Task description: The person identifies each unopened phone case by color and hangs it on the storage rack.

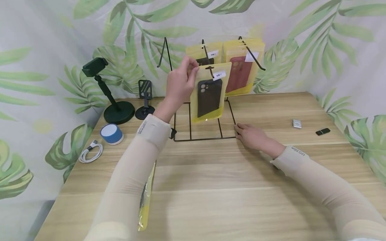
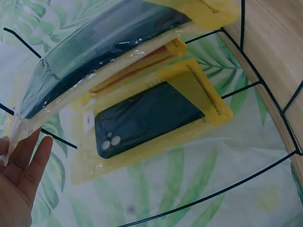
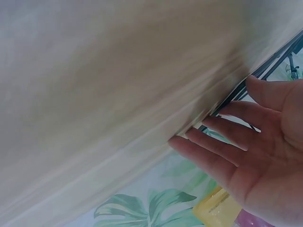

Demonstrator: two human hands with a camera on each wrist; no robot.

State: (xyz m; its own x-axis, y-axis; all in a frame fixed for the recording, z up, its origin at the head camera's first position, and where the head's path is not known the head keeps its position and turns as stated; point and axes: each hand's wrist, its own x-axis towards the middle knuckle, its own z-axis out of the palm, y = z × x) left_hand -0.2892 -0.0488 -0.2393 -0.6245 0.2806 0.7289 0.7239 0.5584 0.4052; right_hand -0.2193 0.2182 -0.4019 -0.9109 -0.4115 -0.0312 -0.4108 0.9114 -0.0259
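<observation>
My left hand (image 1: 181, 80) pinches the upper left corner of a yellow-edged clear pouch holding a black phone case (image 1: 209, 97). A middle hook of the black wire rack (image 1: 196, 139) runs through the pouch's top hole, near the hook's tip. Behind it on the same hook hangs another pouched dark phone case (image 2: 149, 120). On the right hook hang pouches, the front one with a red phone case (image 1: 237, 75). My right hand (image 1: 253, 138) touches the rack's front right base corner, its fingers fairly straight in the right wrist view (image 3: 236, 137).
A dark green stand (image 1: 119, 112), a black phone holder (image 1: 145, 97), a blue-and-white round speaker (image 1: 111, 133) and a coiled white cable (image 1: 91, 152) stand left. Another pouch (image 1: 146, 204) lies partly behind my left forearm. Two small gadgets, one silver (image 1: 297, 124), one black (image 1: 323, 131), lie right.
</observation>
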